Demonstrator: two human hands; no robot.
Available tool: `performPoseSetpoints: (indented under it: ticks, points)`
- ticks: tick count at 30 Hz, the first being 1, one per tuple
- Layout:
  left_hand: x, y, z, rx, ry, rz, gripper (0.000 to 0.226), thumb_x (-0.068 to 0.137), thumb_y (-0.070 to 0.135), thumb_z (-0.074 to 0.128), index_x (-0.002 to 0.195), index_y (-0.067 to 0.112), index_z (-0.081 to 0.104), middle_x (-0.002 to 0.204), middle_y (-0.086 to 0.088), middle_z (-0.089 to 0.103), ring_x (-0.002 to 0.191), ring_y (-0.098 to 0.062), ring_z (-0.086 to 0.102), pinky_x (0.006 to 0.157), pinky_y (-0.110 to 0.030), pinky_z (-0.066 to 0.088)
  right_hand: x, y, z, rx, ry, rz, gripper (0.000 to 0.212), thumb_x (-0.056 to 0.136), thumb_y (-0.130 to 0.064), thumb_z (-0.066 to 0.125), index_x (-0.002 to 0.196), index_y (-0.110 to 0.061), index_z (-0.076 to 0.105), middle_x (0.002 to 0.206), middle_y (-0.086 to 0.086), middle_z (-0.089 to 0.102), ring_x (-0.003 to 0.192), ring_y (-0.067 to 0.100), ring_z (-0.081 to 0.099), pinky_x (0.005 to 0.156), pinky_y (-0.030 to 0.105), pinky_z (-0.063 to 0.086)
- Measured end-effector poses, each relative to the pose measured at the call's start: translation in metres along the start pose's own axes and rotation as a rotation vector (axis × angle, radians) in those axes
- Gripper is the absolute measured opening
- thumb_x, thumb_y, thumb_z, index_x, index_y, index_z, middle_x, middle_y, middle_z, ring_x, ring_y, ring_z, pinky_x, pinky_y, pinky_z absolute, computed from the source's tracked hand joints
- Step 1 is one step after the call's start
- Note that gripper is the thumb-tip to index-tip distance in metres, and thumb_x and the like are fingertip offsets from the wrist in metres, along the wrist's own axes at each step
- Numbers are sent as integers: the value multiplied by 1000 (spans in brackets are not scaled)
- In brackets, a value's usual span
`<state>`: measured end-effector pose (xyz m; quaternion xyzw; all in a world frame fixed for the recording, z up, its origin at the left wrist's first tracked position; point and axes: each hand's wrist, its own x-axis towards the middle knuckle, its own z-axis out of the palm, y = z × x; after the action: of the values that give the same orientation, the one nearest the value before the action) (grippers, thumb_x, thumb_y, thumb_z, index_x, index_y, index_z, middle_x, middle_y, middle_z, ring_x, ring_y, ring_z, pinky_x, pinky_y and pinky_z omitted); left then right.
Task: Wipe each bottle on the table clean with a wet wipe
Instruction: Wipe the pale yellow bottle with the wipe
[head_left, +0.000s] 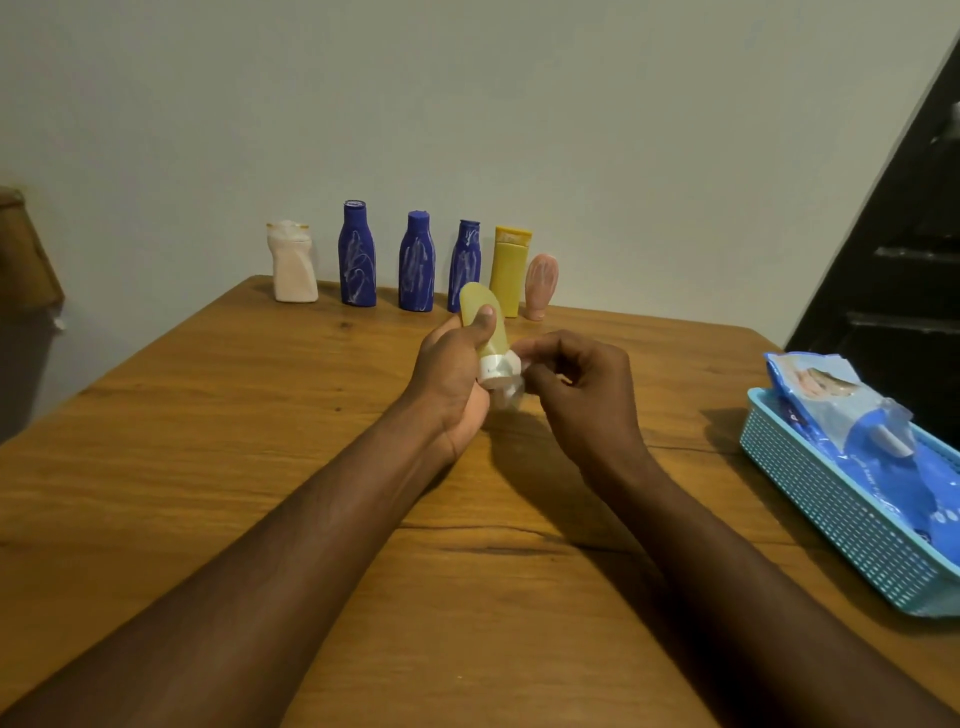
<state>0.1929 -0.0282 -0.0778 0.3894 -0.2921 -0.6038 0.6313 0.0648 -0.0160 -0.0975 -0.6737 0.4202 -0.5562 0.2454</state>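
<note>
Item 1. White bottle (294, 266): upright at the far edge of the tabletop (218, 441), well beyond and to the left of the left hand; pale, smeared at the cap.

Items 2–4. Three blue bottles, upright in a row beyond the left hand: first blue bottle (357, 254), second blue bottle (416, 262), third blue bottle (466, 260). All show whitish streaks on their fronts. The third is partly hidden low down by the held tube.

Item 5. Left hand (451, 384): raised above the tabletop, fingers curled around a yellow-green tube (480, 317), thumb pressed on its front. The tube is tilted, rounded end away from the person, white cap (496, 370) toward the person.

Item 6. Wet wipe (511, 387): a small crumpled white piece touching the cap, between the two hands.

Item 7. Right hand (582, 389): just beside the left hand, fingertips pinched on the wipe at the cap.

Item 8. Yellow bottle (509, 267): upright, beyond the right hand, just beside the third blue bottle.

Item 9. Pink tube (540, 286): standing cap down, just right of the yellow bottle, streaked.

Item 10. Blue basket (831, 519): on the tabletop well to the right of the right hand, holding a blue wipes pack (852, 410) that sticks up over its rim.
</note>
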Motion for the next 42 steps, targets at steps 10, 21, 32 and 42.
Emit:
performPoseSetpoints:
  ticks: [10,21,32,42]
  points:
    - [0,5,-5,10,111,-75,40,106,20,57,141,3,50,115,-20,68,106,-33,71,94,-52,60,-2,1,4,-341,-140,-293,24,87,-4,78,105,-20,78,108,-5,69,100,8,64,84,29,59]
    - [-2,9,-11,-127,135,-172,46,100,11,65,141,-2,48,131,-28,61,107,-39,70,67,-47,64,-1,3,-5,-300,-116,-148,19,86,-3,78,99,-17,80,106,-1,74,95,7,68,78,18,56]
    - [-1,3,-10,-58,94,-164,37,100,12,65,132,-2,52,119,-24,67,103,-34,72,80,-46,65,-2,-3,-3,-376,-75,-291,23,86,-1,76,104,-15,77,105,-2,70,93,8,66,79,22,58]
    - [3,8,-12,-118,37,-170,34,100,11,64,130,3,50,127,-26,64,111,-38,69,76,-52,63,3,2,-10,-290,31,-105,20,86,-4,74,89,-23,73,94,-10,71,89,3,65,73,17,53]
